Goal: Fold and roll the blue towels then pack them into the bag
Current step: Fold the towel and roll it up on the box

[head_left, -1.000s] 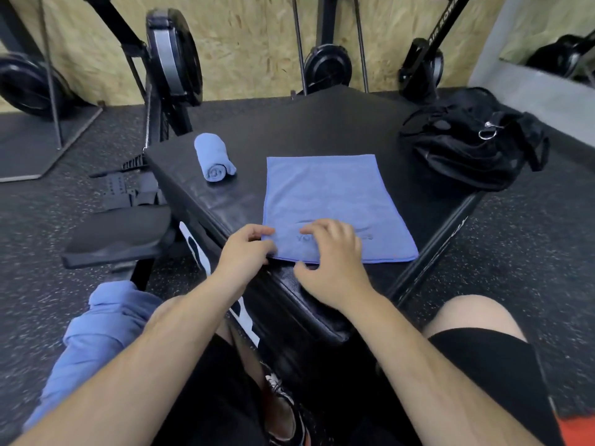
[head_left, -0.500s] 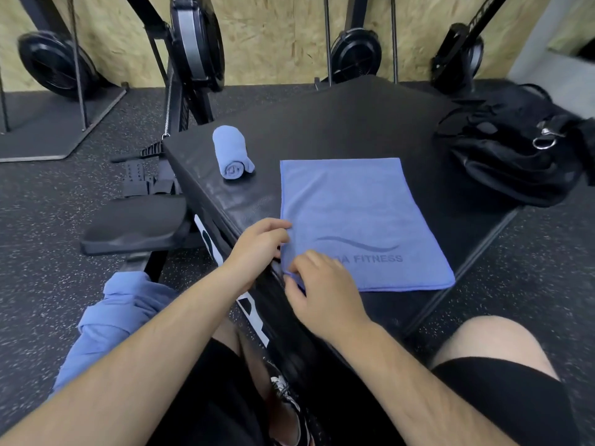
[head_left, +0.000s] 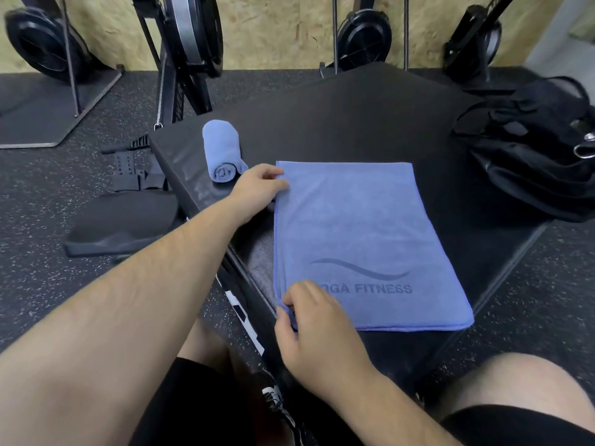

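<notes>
Gym floor, speckled black rubber; chipboard wall behind. Black padded box [head_left: 338,123] serves as work surface. Flat blue towel [head_left: 360,226] lies on box top, near edge at box's front, printed "FITNESS" lettering facing up. Left hand [head_left: 257,188] pinches towel's far left corner, fingers curled on hem. Right hand [head_left: 315,329] pinches near left corner between thumb and fingertips. Rolled blue towel [head_left: 222,152] lies just beyond left hand, apart from flat one. Black bag [head_left: 531,162] on box's right side, well apart from both towels.
</notes>
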